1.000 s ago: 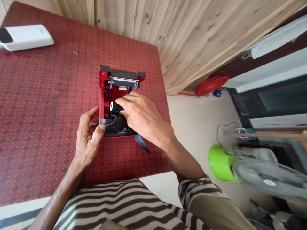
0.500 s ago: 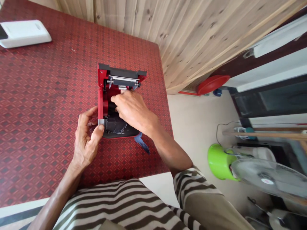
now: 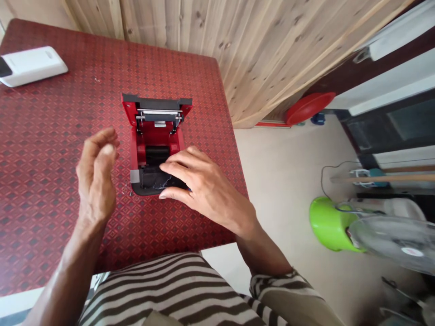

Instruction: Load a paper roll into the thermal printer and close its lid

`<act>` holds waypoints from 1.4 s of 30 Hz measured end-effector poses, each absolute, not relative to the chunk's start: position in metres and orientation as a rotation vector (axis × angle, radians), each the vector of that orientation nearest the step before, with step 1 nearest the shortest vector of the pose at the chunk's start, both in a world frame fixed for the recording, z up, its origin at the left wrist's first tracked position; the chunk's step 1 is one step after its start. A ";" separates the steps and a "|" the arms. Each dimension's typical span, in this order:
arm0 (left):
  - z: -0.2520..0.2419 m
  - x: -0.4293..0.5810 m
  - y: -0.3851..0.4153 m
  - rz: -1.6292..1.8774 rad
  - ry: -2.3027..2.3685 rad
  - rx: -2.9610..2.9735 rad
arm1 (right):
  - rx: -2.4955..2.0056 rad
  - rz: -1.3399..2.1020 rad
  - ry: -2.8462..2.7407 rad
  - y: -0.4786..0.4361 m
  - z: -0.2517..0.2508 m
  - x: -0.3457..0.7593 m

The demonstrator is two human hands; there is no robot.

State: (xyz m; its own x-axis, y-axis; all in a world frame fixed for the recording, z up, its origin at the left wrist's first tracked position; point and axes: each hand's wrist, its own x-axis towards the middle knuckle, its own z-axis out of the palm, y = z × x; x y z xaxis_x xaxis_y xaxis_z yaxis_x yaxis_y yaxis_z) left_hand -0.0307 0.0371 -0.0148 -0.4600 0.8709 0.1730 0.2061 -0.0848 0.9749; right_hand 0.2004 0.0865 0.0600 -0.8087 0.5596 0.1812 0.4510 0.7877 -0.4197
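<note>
A small red and black machine, which looks like a label printer (image 3: 134, 149), sits on the patterned red table (image 3: 68, 117) with its lid (image 3: 158, 104) raised. Inside the lid is a metal bar with a dark roller, and a black roller (image 3: 157, 151) lies in the red bay below. My right hand (image 3: 207, 185) reaches over the front right of the machine, fingers apart, fingertips at the black front panel (image 3: 152, 177). Whether they press on it is hard to see. My left hand (image 3: 97, 176) hovers left of the machine, fingers curved, nothing in it.
A white device with a dark end (image 3: 34, 65) lies at the table's far left. Wooden panelling (image 3: 204, 27) borders the table's far side. To the right stand a green bucket (image 3: 328, 224), a fan (image 3: 390, 240) and a red basin (image 3: 309, 108).
My left hand has let go of the machine's left side and moved left. My right hand has drawn back from inside the bay to the front panel, its fingers spreading.
</note>
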 end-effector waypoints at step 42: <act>-0.001 -0.009 0.035 1.397 1.455 0.893 | -0.980 0.386 -2.184 0.065 0.014 0.214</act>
